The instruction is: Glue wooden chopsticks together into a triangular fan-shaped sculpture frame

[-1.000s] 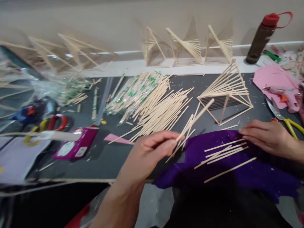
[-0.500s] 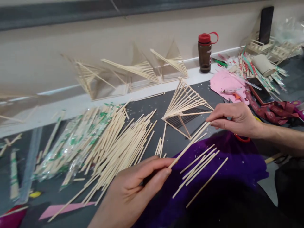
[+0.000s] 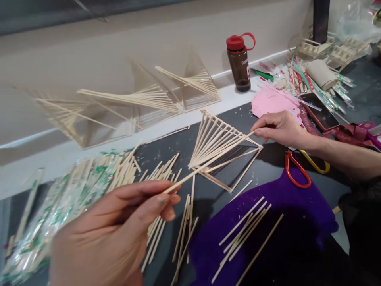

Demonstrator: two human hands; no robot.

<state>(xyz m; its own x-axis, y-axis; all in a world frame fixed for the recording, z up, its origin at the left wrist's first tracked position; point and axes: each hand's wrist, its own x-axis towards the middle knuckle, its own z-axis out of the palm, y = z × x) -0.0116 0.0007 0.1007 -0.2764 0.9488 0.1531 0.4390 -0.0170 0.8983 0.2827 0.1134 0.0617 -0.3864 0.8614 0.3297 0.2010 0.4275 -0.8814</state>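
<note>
Between my two hands runs a thin wooden chopstick (image 3: 185, 179), slanting up to the right. Its near end is pinched by the thumb and fingers of my left hand (image 3: 114, 232). My right hand (image 3: 276, 128) pinches the far end. Beneath and behind the chopstick stands a fan-shaped frame of chopsticks (image 3: 212, 140) on the dark table; whether they touch I cannot tell. Several loose chopsticks (image 3: 248, 235) lie on purple cloth (image 3: 205, 238) in front. A pile of bare chopsticks (image 3: 159, 226) is partly hidden behind my left hand.
Plastic-wrapped chopsticks (image 3: 67, 194) spread over the left side. Similar stick frames (image 3: 166, 97) lean along the wall. A red-capped bottle (image 3: 239, 67) stands behind. Red-and-yellow-handled scissors (image 3: 297, 171), a phone (image 3: 319, 111) and pink paper (image 3: 268, 99) lie on the right.
Both hands have moved left relative to the frame, bringing the chopstick from in front of it to across it. The view has shifted, and the scissors' handles now show.
</note>
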